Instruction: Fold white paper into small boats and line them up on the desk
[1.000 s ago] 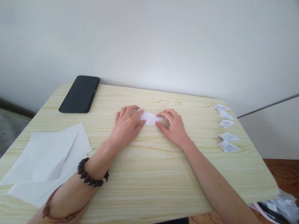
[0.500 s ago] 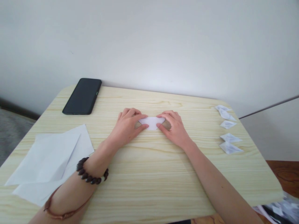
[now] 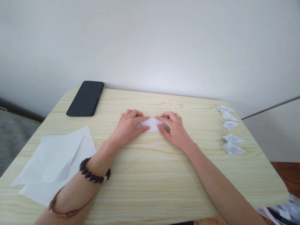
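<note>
A small folded piece of white paper [image 3: 153, 124] lies flat on the table at the middle of the head view, its side ends running to points. My left hand [image 3: 129, 126] grips its left end, thumb at the near edge and index finger at the far edge. On the right end, my right hand [image 3: 172, 128] does the same with thumb and index finger. The other fingers of both hands are curled behind, partly hidden. A dark bead bracelet [image 3: 93, 177] and a brown cord circle the left forearm.
Several sheets of white paper [image 3: 53, 156] overlap at the left of the wooden table [image 3: 150, 187]. A black phone or tablet [image 3: 86, 98] lies at the back left. Along the right side sit several folded white paper pieces [image 3: 232, 148]. Behind the table rises a white wall [image 3: 164, 47].
Both index fingers have shifted slightly inward along the paper's far edge. The paper stays in place between my hands. The whole view has shifted a little.
</note>
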Available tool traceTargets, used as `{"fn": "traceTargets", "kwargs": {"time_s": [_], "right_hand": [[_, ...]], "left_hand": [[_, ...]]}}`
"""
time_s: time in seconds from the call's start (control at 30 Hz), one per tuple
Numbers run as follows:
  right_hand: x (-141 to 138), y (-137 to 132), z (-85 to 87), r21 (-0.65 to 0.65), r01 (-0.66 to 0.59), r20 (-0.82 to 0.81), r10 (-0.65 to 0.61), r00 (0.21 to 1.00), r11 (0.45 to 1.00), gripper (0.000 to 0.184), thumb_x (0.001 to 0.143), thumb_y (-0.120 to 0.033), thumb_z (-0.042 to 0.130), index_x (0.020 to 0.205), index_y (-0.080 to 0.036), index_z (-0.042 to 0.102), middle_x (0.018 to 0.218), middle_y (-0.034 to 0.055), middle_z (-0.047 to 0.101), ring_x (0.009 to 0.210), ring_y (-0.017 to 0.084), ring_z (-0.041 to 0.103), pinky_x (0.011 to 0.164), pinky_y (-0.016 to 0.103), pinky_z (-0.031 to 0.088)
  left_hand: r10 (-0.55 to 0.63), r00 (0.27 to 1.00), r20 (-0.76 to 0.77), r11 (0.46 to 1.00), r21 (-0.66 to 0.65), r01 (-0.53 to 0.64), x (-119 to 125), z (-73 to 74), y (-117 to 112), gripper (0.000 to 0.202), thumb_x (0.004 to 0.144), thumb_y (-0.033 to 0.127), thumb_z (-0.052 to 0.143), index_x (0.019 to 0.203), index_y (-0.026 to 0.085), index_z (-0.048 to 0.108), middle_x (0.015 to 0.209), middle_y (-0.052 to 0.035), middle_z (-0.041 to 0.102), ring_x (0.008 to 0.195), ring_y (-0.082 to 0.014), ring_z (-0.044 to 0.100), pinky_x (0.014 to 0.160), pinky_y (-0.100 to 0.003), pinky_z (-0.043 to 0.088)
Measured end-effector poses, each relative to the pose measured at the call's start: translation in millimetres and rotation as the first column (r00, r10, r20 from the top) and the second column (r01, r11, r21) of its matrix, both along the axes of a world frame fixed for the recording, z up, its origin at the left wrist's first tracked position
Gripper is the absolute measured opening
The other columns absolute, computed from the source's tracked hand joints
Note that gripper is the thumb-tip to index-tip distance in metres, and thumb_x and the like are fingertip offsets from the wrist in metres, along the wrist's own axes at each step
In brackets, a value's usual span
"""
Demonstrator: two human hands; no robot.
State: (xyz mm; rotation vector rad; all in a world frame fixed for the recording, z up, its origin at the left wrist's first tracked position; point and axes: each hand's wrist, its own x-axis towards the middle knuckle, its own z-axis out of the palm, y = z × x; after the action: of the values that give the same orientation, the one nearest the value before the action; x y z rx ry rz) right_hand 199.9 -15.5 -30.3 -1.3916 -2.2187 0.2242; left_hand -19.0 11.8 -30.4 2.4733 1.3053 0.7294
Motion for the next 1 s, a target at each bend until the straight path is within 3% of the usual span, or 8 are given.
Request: {"fn": "traceTargets", "kwargs": {"time_s": [0.33,0.57,1.0], "right_hand": [[-1,0,-1.5,0.052,-0.014,0.008,0.014,1.0,0.999,0.031,0.092,-0.027,0.053,0.12,-0.02,0.063,0.115,0.0096,0.059,0.105,0.024,0.051,0.092,0.043,0.039],[-3,-1,0.2,0.094,-0.01,-0.017,0.012,1.0,0.996,0.026,0.092,-0.028,0.054,0.115,-0.022,0.064,0.119,0.0086,0.058,0.107,0.024,0.05,0.092,0.041,0.039],[-2,2,-0.8,0.123,-0.007,-0.026,0.01,1.0,0.992,0.019,0.091,-0.028,0.057,0.106,-0.022,0.068,0.103,0.0064,0.062,0.098,0.022,0.052,0.086,0.038,0.038]], "left_hand": [[0.052,0.997,0.06,0.994,-0.098,-0.046,0,4.1,0,0.032,0.087,0.034,0.059,0.117,0.025,0.065,0.105,-0.0045,0.064,0.102,-0.0223,0.055,0.093,-0.041,0.039],[0.035,0.999,0.023,0.988,-0.153,-0.031,-1,9.3,2,0.029,0.085,0.034,0.058,0.111,0.024,0.068,0.102,-0.0048,0.064,0.101,-0.0232,0.056,0.093,-0.043,0.04],[-0.083,0.996,0.038,0.994,-0.072,0.086,-7,6.0,10,0.027,0.09,0.03,0.054,0.112,0.024,0.07,0.098,-0.0058,0.062,0.094,-0.0215,0.054,0.087,-0.039,0.042]]}}
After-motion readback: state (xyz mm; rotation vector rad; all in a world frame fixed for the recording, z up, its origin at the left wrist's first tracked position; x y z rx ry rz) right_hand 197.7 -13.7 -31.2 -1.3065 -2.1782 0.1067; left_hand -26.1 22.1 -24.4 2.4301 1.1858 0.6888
